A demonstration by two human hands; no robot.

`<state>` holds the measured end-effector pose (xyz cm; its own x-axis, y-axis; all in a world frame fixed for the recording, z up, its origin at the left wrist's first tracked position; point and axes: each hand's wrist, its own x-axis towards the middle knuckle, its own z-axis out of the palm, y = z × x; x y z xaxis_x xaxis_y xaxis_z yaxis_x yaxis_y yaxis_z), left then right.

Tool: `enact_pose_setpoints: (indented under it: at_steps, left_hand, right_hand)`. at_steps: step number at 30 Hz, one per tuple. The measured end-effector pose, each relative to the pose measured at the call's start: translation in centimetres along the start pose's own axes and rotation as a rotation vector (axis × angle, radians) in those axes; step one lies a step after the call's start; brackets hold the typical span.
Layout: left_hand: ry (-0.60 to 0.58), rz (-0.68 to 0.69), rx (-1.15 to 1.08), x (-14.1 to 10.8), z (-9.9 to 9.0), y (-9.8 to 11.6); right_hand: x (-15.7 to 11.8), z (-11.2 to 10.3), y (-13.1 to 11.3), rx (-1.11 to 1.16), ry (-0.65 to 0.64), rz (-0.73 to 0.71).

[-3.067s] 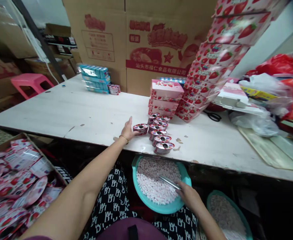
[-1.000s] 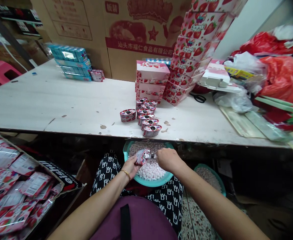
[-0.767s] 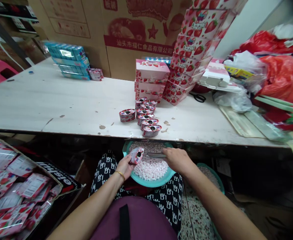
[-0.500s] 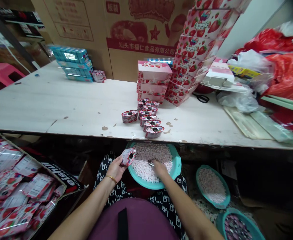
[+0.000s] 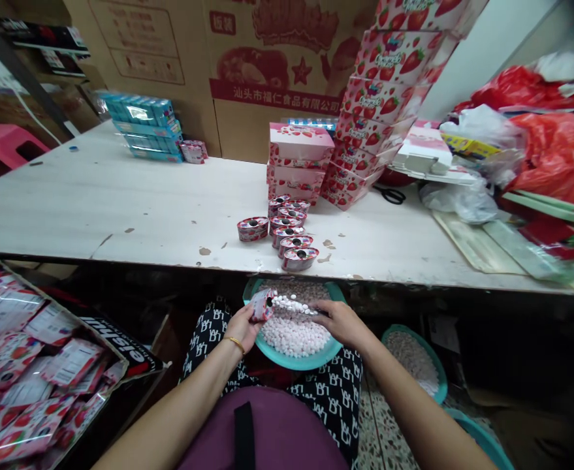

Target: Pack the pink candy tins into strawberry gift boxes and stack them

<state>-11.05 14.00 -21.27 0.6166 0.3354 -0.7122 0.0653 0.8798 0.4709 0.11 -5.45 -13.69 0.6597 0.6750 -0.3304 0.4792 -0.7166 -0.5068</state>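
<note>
My left hand [image 5: 244,326] is closed around a small printed candy box [image 5: 262,305], tilted so its round dark hole faces right. My right hand [image 5: 343,321] grips the end of a scoop [image 5: 311,312] heaped with white candies [image 5: 290,303]. The scoop's front end is at the hole of the box; whether any candies pass inside I cannot see. Below both hands is a turquoise basin [image 5: 294,365] on my lap, filled with pale pink and white candies [image 5: 294,336]. Several similar oval boxes [image 5: 300,259] stand on the table edge ahead, holes upward.
Strawberry-print cartons [image 5: 299,143] and a tall leaning stack [image 5: 365,130] stand on the white table [image 5: 169,215]. Scissors [image 5: 389,195] lie at right. An open carton of flat packets [image 5: 36,365] is at left. Another turquoise basin [image 5: 443,391] sits on the floor at right.
My right hand has come up out of the candies with a loaded scoop and brought it to the box. My left hand has shifted right and turned the hole toward the scoop.
</note>
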Motion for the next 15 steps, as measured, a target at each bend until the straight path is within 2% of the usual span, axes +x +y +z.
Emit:
enact_pose_setpoints:
  at_steps: [3, 7, 11, 15]
  left_hand:
    - [-0.032, -0.05, -0.008, 0.1, 0.7, -1.2]
    - [-0.028, -0.08, -0.012, 0.2, 0.8, -2.0]
    - [-0.038, -0.078, -0.014, 0.2, 0.6, -1.8]
    - [-0.068, -0.104, -0.024, 0.6, 0.5, -1.8]
  right_hand:
    - [-0.3, -1.8, -3.2, -0.316, -0.054, 0.039]
    - [0.0, -2.2, -5.9, -0.548, -0.105, 0.039]
    - [-0.1, -2.5, -6.7, -0.617, -0.092, 0.01]
    - [-0.8, -3.2, -6.1, -0.575, -0.08, 0.025]
